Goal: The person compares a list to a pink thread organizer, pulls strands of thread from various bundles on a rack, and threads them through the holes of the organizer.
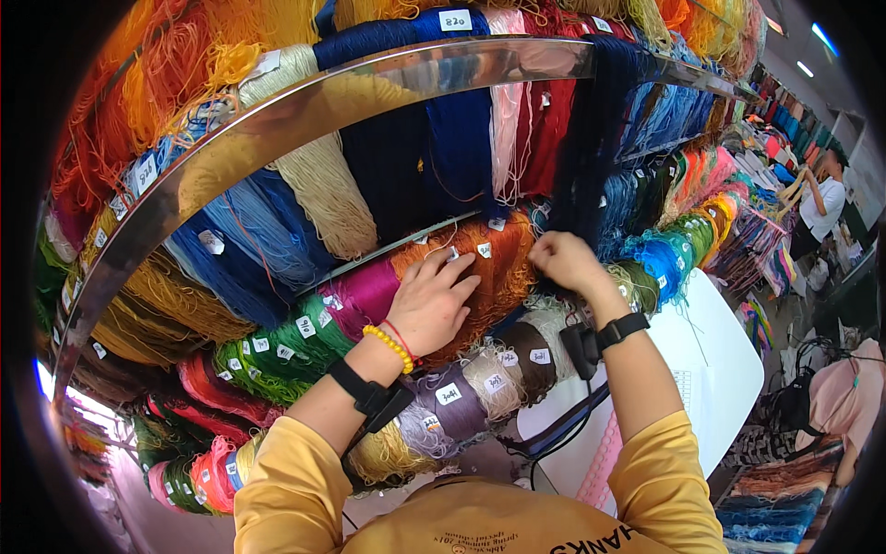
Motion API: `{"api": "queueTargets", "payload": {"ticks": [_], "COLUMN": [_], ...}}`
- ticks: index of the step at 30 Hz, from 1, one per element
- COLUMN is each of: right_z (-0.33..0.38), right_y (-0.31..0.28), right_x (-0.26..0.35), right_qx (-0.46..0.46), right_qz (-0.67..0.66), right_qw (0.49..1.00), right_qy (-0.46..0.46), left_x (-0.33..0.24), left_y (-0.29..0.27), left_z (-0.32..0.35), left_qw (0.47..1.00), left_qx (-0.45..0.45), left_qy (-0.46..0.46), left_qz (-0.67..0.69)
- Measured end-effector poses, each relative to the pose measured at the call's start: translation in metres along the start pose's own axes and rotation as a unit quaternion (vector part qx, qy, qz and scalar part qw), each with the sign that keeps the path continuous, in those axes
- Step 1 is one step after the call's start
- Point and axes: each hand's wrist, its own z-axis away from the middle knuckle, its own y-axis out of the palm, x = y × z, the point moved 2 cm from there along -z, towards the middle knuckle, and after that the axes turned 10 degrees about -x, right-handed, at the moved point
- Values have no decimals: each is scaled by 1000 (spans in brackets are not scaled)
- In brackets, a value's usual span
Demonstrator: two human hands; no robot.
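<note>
My left hand (pixel 432 303) lies with its fingers stretched out over a rust-orange hank of thread (pixel 498 286). A small white paper tag (pixel 452 253) shows by its fingertips. To the right, my right hand (pixel 570 262) is closed, fingers curled together at the right edge of the orange thread. What it pinches, if anything, is hidden. Just above that hand hangs a long dark navy hank of thread (pixel 583 138), draped over a shiny metal rail (pixel 388 88). A magenta hank (pixel 365 294) sits left of my left hand.
Rows of coloured thread hanks with paper tags surround me; a lower row holds a purple hank (pixel 448 406) and a brown hank (pixel 538 358). A white table (pixel 724 342) stands at the right. Beyond it are a person in white (pixel 821 203) and another in pink (pixel 849 388).
</note>
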Motion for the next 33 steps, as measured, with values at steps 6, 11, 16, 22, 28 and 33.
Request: {"api": "queueTargets", "payload": {"ticks": [6,11,16,22,28,33], "right_z": [11,11,11,14,19,19], "right_y": [25,39,44,36,41,34], "right_x": [36,34,32,43,43,52], "right_qx": [87,99,84,50,55,9], "right_qz": [-38,-44,-10,20,52,32], "right_qw": [995,994,996,998,997,999], "right_qy": [-20,-10,3,37,13,-14], "left_x": [4,11,18,23,12,13], "left_y": [20,30,30,28,27,30], "left_z": [-15,-20,-19,-15,-30,-31], "left_qw": [999,997,996,994,990,990], "left_qx": [-25,-57,-76,-88,-98,-98], "left_qy": [-20,-17,-6,0,-100,-86], "left_qz": [-30,-40,-52,-60,-33,-60]}}
